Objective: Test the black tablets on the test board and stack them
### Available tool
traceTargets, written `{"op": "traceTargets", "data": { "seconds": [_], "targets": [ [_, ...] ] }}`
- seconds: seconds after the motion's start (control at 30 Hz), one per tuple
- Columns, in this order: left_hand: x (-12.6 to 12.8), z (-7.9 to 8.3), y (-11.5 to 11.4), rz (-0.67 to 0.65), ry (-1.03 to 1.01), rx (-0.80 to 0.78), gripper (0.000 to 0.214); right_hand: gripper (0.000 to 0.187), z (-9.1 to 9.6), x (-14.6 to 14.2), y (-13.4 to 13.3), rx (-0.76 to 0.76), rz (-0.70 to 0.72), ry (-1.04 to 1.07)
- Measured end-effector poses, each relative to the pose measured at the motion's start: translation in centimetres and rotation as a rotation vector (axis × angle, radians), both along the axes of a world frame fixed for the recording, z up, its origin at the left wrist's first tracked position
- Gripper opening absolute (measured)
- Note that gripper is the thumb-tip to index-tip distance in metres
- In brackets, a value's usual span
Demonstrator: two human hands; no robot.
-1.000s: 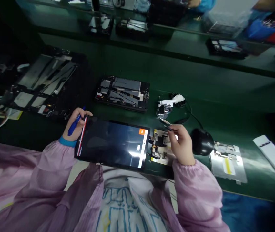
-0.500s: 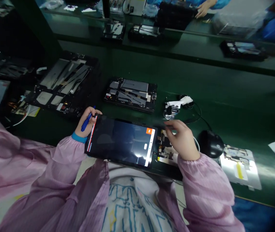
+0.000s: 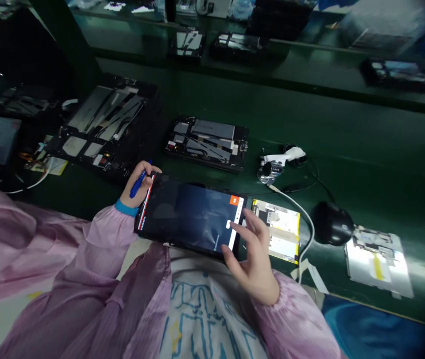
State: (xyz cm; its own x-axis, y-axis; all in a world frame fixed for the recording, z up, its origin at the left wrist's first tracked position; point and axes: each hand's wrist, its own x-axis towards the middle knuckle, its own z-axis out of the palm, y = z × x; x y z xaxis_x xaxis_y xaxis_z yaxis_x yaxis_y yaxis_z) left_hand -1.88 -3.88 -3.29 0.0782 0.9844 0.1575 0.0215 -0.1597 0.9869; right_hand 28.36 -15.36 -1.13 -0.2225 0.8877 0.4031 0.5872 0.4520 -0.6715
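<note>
Tablet (image 3: 190, 215) lit, screen up, at near edge of green worktop (image 3: 347, 144), partly over the lap. Left hand (image 3: 137, 187) closed on tablet's left edge, blue pen (image 3: 138, 181) pinched in the same grip. Right hand (image 3: 252, 254) open, fingers spread, cupping the right edge by the white on-screen strip; thumb at the lower corner. Likely rigid, thin, moderately light; glass face slick and breakable, so best held by the short edges, not the screen. Yellow-bordered board (image 3: 280, 230) just beside tablet's right end. White cable (image 3: 302, 214) curving past it. Black round device (image 3: 332, 223) further right. Opened tablet chassis (image 3: 207, 142) beyond, larger open unit (image 3: 104, 127) to the left.
</note>
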Motion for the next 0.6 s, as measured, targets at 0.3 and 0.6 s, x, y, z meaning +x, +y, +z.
{"op": "traceTargets", "data": {
  "seconds": [0.3,0.6],
  "targets": [
    [0.0,-0.2,0.2,0.017,0.006,0.002,0.060,0.062,-2.0,-0.7,-0.6,-0.031,-0.111,0.054],
    [-0.1,-0.6,0.4,0.020,-0.001,0.005,0.060,0.077,-3.0,0.8,-0.2,-0.112,0.014,0.117]
  ]
}}
